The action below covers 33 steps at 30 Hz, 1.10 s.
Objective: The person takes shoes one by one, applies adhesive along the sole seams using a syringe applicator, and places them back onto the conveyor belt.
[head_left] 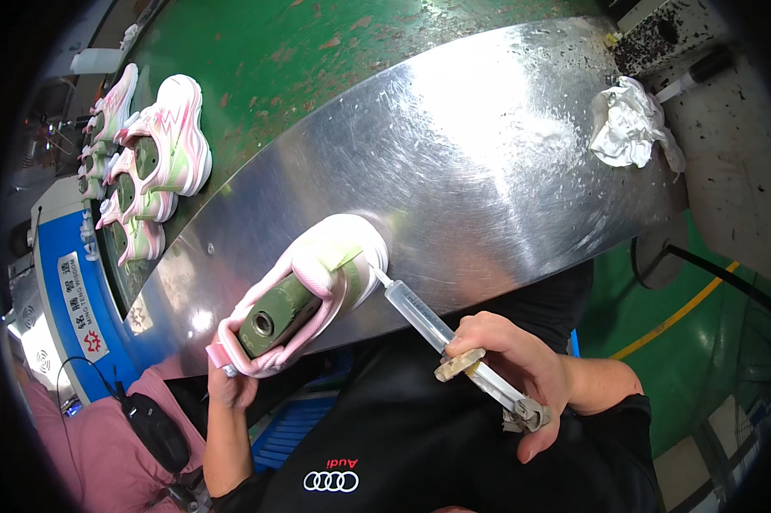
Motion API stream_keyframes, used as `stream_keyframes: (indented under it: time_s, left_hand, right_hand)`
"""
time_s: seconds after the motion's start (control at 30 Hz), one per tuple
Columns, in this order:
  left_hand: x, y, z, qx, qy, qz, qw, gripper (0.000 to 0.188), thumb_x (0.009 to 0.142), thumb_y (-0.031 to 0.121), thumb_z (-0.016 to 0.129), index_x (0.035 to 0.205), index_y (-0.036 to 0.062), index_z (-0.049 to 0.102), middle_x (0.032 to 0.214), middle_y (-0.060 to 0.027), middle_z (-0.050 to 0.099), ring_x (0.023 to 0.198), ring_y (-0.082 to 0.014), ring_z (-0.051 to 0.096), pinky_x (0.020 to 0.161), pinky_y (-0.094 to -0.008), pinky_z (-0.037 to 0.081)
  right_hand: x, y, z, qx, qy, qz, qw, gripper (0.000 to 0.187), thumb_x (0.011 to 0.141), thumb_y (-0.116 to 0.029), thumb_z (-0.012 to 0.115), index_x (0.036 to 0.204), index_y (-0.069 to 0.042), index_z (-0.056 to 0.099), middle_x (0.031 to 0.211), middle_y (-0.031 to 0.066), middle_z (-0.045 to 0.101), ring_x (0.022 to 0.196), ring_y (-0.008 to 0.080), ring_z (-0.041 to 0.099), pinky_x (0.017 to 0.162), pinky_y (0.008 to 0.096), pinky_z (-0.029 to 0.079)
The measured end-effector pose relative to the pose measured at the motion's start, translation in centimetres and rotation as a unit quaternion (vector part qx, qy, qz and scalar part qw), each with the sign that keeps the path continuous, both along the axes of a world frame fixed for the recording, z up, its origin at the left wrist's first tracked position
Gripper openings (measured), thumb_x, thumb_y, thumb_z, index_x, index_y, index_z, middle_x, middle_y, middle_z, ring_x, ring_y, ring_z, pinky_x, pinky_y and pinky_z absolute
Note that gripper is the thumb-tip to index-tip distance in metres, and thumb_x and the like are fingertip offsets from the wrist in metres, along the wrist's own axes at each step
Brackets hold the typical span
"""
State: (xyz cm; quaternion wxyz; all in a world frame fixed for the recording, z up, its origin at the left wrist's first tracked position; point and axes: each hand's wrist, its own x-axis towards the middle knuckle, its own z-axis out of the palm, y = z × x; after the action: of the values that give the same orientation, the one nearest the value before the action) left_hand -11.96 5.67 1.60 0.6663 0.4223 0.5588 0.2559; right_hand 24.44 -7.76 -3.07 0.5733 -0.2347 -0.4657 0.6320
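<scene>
- Shoe (pixel 351 235), pink and white, qty 1: over the near edge of the steel table (pixel 454 162), green last (pixel 287 312) inside.
- Left hand (pixel 231 389), qty 1: closed on the heel end, fingers partly hidden. Risk: toe may swing if this 1-end grip loosens.
- Right hand (pixel 522 359), qty 1: curled around a clear syringe (pixel 419 315). Risk: too hard a push could flood the sole edge.
- Nozzle (pixel 380 274), qty 1: at the sole edge; contact uncertain. Risk: a wrist slip could smear the upper.
</scene>
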Motion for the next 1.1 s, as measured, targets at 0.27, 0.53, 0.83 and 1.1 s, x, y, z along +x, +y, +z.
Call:
stream_keyframes:
  time_s: [0.27,0.53,0.83,1.1]
  left_hand:
    - [0.4,-4.8,-0.5,-0.174,-0.173,0.035,0.969,0.071,0.078,0.011,0.065,0.137,-0.0015,0.027,0.133,-0.0201,0.045,0.119,-0.0320,0.049,0.103,-0.0438,0.038]
    - [4.9,-6.9,-0.6,-0.180,-0.232,0.019,0.956,0.088,0.069,0.010,0.074,0.140,-0.0031,0.023,0.137,-0.0208,0.040,0.124,-0.0315,0.044,0.104,-0.0443,0.037]
    - [7.2,-6.9,-1.2,-0.267,-0.319,-0.070,0.907,0.091,0.072,-0.001,0.065,0.144,0.0011,0.010,0.142,-0.0171,0.034,0.131,-0.0281,0.037,0.108,-0.0450,0.030]
    - [9.7,-7.1,-2.1,-0.375,-0.384,-0.093,0.838,0.087,0.074,-0.013,0.054,0.146,0.0095,0.011,0.143,-0.0118,0.034,0.131,-0.0270,0.036,0.108,-0.0443,0.029]
  right_hand:
    - [-0.7,-0.7,0.6,0.000,-0.020,-0.031,0.999,0.108,0.055,-0.057,0.080,0.133,0.002,0.035,0.115,0.0081,0.044,0.089,0.0153,0.041,0.071,0.0245,0.033]
    - [-0.7,-0.7,2.4,-0.003,-0.043,-0.043,0.998,0.109,0.054,-0.057,0.080,0.133,0.003,0.035,0.111,0.0059,0.043,0.079,0.0128,0.035,0.070,0.0247,0.031]
    - [-0.2,0.0,5.1,-0.030,-0.055,-0.021,0.998,0.108,0.054,-0.053,0.082,0.130,0.008,0.036,0.111,0.0098,0.043,0.089,0.0161,0.042,0.078,0.0268,0.034]
    - [2.3,-1.8,9.6,-0.156,-0.081,0.104,0.979,0.111,0.054,-0.048,0.085,0.129,0.013,0.033,0.118,0.0160,0.043,0.105,0.0220,0.050,0.090,0.0298,0.040]
